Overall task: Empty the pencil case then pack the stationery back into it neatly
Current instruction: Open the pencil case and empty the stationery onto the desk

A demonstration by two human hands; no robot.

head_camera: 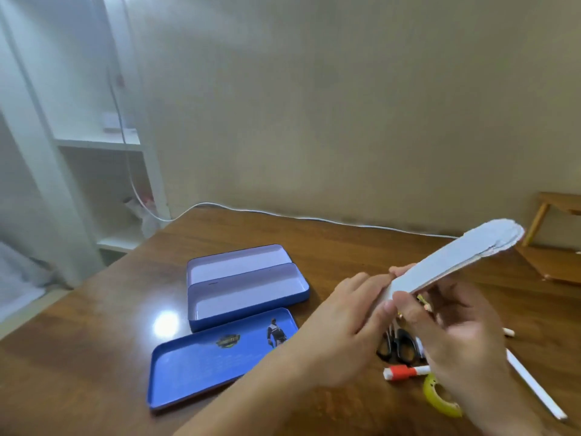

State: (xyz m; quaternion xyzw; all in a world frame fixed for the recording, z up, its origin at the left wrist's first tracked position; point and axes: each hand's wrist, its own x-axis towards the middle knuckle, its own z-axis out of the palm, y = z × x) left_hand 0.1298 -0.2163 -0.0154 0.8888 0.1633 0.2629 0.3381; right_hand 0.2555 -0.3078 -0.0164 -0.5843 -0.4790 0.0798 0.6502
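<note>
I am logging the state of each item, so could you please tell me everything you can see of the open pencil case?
The pencil case is a shallow blue tin with rounded corners and a pale lilac inside, made of what looks like painted metal. Its two hinged halves lie open, side by side on the brown table, and nothing shows inside them. A separate blue tray with a printed figure and badge lies flat just in front of it, very close or touching. Neither hand touches the case.
</note>
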